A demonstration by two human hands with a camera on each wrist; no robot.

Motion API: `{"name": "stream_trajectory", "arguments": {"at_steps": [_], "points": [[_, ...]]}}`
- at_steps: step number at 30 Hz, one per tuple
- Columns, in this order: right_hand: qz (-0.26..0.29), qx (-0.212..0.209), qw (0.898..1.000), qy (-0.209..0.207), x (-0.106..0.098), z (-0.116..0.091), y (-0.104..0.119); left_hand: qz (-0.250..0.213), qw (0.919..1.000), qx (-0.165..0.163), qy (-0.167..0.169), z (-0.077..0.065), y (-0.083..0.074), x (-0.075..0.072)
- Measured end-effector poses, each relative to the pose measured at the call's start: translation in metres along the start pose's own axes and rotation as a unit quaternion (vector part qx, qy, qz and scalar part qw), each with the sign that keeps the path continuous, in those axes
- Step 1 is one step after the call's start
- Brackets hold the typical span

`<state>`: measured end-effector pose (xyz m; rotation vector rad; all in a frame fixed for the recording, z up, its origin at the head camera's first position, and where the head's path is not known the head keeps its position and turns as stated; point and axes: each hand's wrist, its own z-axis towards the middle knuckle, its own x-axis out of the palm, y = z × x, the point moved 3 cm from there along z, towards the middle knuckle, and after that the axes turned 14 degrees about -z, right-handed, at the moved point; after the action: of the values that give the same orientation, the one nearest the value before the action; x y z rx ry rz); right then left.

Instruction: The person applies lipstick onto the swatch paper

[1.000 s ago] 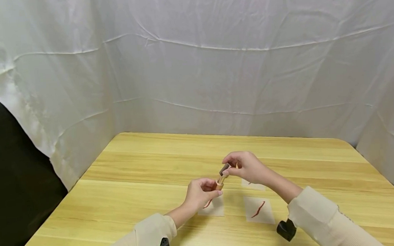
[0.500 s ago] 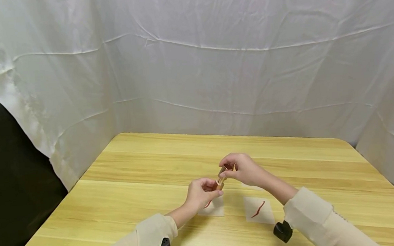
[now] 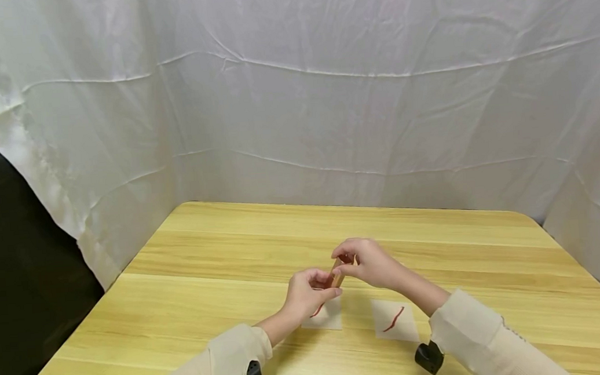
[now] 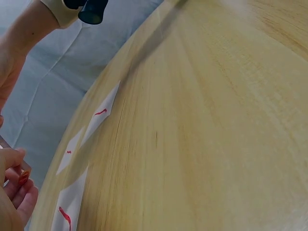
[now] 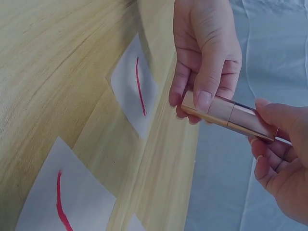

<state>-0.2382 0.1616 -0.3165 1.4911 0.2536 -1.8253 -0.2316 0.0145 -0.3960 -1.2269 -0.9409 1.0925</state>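
A rose-gold lipstick tube is held tilted between both hands above the table. My left hand (image 3: 303,296) pinches its base (image 5: 219,109) between thumb and fingers. From the other end, my right hand (image 3: 370,262) grips the cap (image 5: 246,121). Cap and base meet in one line, with a thin seam visible in the right wrist view. The lipstick bullet is hidden inside. Under the left hand lies a white paper square (image 3: 325,320) with a red stroke. To its right is another paper square (image 3: 394,320), also marked in red.
A third red-marked paper (image 4: 70,150) shows in the left wrist view. All the papers lie on a wood-grain table (image 3: 220,245). Pale cloth (image 3: 295,118) hangs behind and at the sides. Black wrist cameras (image 3: 429,357) sit on the sleeves.
My right hand has moved down and left, bringing the cap over the exposed inner part until it meets the base. My left hand has hardly moved.
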Motion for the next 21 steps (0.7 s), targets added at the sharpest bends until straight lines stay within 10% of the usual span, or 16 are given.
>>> {"name": "stream_trajectory", "arguments": {"at_steps": [21], "points": [[0.110,0.084,0.990,-0.037,0.005,-0.005,-0.019,-0.011,0.9989,0.013,0.045,0.016,0.003,0.001]]}}
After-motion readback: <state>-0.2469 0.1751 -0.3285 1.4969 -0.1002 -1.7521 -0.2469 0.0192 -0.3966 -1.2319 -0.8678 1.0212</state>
